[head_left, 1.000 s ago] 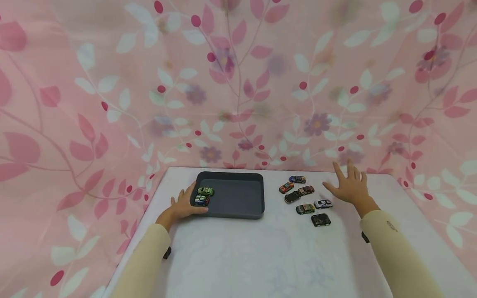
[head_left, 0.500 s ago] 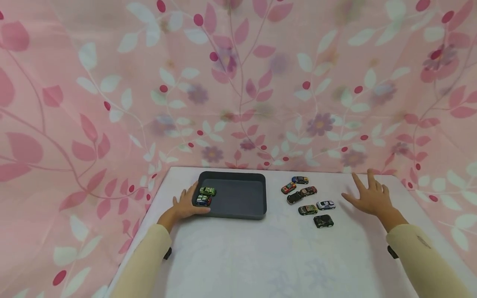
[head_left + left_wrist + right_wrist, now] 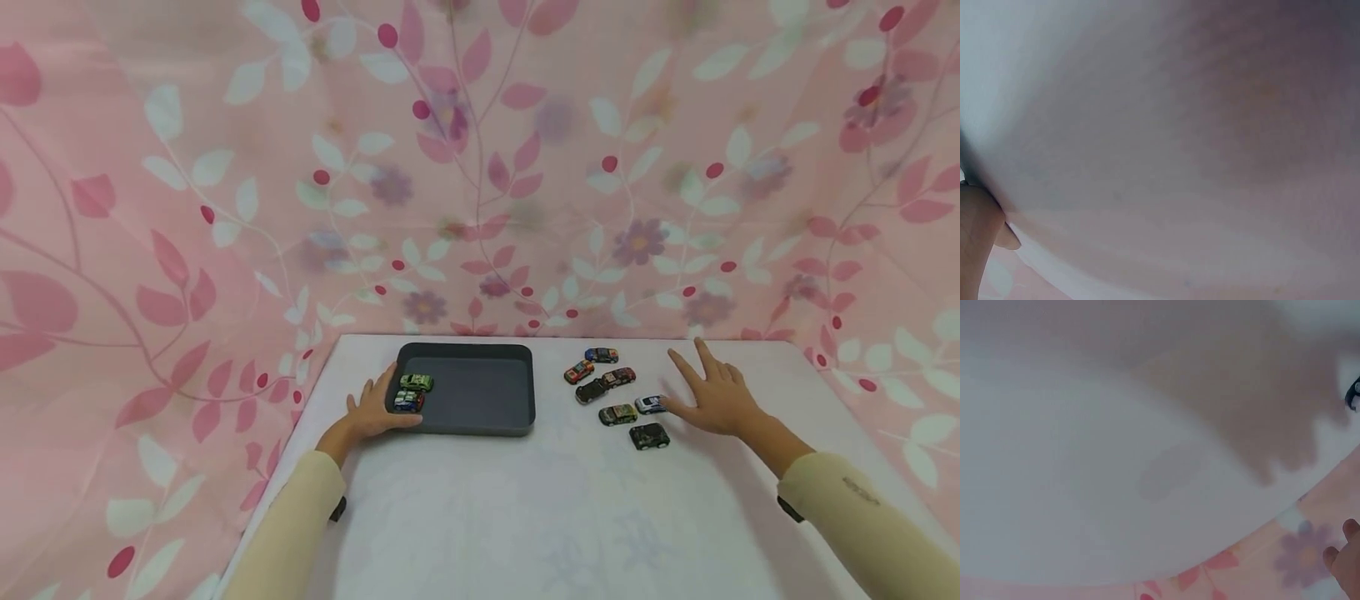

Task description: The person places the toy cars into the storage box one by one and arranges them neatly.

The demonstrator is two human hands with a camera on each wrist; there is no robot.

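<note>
My left hand (image 3: 371, 412) lies at the left end of a dark grey tray (image 3: 480, 392), fingers spread along its left rim and thumb straight along the front corner. Inside the tray, near that hand, a green toy car (image 3: 416, 382) and a blue-and-white toy car (image 3: 408, 402) stand close together. My right hand (image 3: 716, 402) hovers with fingers spread over the right side, holding nothing. Its thumb tip overlaps a white toy car (image 3: 649, 404) in the head view. Each wrist view catches only part of the fingers (image 3: 979, 231) or fingertips (image 3: 1350, 559) at its edge.
More toy cars lie right of the tray: a blue one (image 3: 602, 355), an orange-red one (image 3: 579, 372), a red-and-black one (image 3: 619, 377), a dark one (image 3: 591, 391), a green patterned one (image 3: 617, 415) and a black one (image 3: 649, 436). Floral cloth (image 3: 487, 208) hangs behind the white table (image 3: 480, 517).
My right hand first shifted right, away from the cars, then came back left and its thumb reached the white toy car. The left hand has stayed at the tray.
</note>
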